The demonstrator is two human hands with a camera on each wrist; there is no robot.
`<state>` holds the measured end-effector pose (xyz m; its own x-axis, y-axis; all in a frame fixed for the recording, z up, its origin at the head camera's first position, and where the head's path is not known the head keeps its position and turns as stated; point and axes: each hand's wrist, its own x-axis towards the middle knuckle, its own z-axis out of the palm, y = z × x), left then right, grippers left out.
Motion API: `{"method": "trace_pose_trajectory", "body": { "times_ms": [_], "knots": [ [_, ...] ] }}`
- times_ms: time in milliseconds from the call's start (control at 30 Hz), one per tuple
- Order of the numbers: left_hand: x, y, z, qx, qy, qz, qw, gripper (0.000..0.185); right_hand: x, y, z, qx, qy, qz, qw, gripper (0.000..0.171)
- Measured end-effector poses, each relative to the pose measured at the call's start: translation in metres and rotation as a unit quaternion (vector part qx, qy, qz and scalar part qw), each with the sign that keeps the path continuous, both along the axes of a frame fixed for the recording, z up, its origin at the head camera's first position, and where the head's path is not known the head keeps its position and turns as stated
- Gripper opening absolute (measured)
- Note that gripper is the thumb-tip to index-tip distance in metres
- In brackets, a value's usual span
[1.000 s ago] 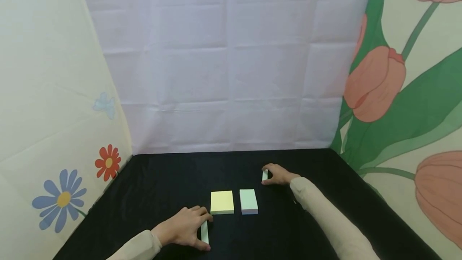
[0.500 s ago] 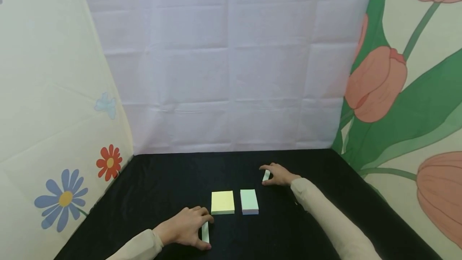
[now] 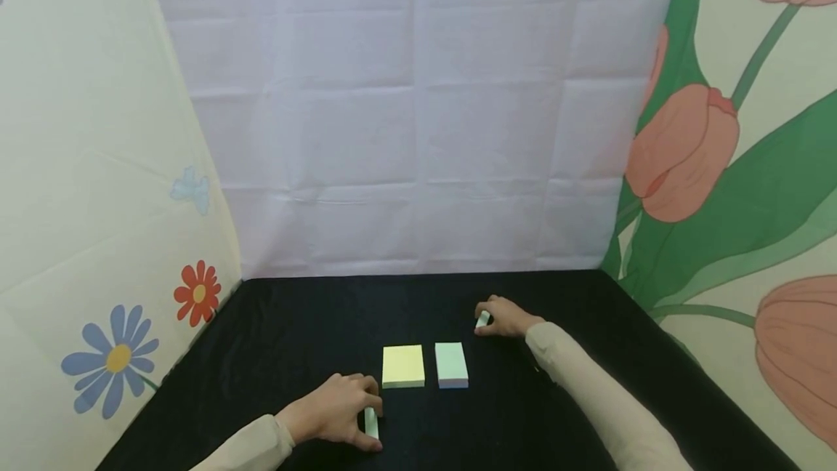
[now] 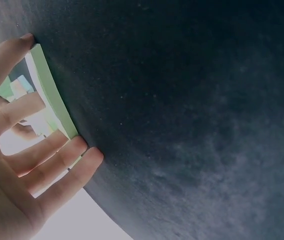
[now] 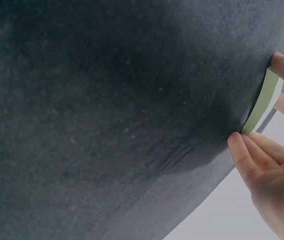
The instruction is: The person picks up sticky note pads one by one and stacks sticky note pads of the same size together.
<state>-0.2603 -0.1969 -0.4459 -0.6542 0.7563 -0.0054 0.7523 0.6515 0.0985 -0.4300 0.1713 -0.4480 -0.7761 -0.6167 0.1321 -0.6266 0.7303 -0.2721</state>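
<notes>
In the head view my left hand [image 3: 340,409], at the front left of the two middle pads, holds a pale green sticky note pad [image 3: 371,424] between thumb and fingertips. The left wrist view shows the green edge of this sticky note pad [image 4: 57,97], with the thumb at one end and fingers at the other. Farther back on the right, my right hand [image 3: 506,316] grips another pale green sticky note pad [image 3: 483,319]. Its light green edge [image 5: 264,102] lies between thumb and fingertips in the right wrist view. Part of each pad is hidden by the fingers.
A yellow sticky note pad [image 3: 402,365] and a narrower mint-green one [image 3: 451,362], with pink and blue layers at its side, lie between my hands with a small gap. They sit on a black-covered table [image 3: 314,325]. A white cloth [image 3: 418,129] hangs behind.
My right index finger was stretched out half a second ago and is now bent in over its pad. On the left hand the index finger has curled in slightly. The middle pads stay put.
</notes>
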Motion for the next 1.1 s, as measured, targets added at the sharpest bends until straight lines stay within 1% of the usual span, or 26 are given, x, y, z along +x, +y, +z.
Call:
{"method": "trace_pose_trajectory", "body": {
  "times_ms": [333,567,833,1100],
  "knots": [
    [-0.0023,0.0015,0.0003,-0.014,0.007,0.002,0.9999,0.038,0.0019,-0.0042,0.0033,0.020,0.001,-0.009,1.000,0.026],
    [-0.0018,0.0021,0.0005,-0.008,0.009,-0.010,0.9999,0.039,0.0010,-0.0022,-0.0002,0.027,0.018,0.001,0.999,0.024],
    [-0.0021,0.0030,0.0023,-0.014,0.011,-0.008,0.9998,0.037,0.0031,-0.0032,0.0025,0.032,0.017,0.007,0.999,0.025],
    [-0.0020,0.0027,0.0012,-0.009,0.013,-0.016,0.9998,0.036,0.0042,-0.0032,0.0026,0.040,0.015,0.004,0.999,0.024]
  ]
}}
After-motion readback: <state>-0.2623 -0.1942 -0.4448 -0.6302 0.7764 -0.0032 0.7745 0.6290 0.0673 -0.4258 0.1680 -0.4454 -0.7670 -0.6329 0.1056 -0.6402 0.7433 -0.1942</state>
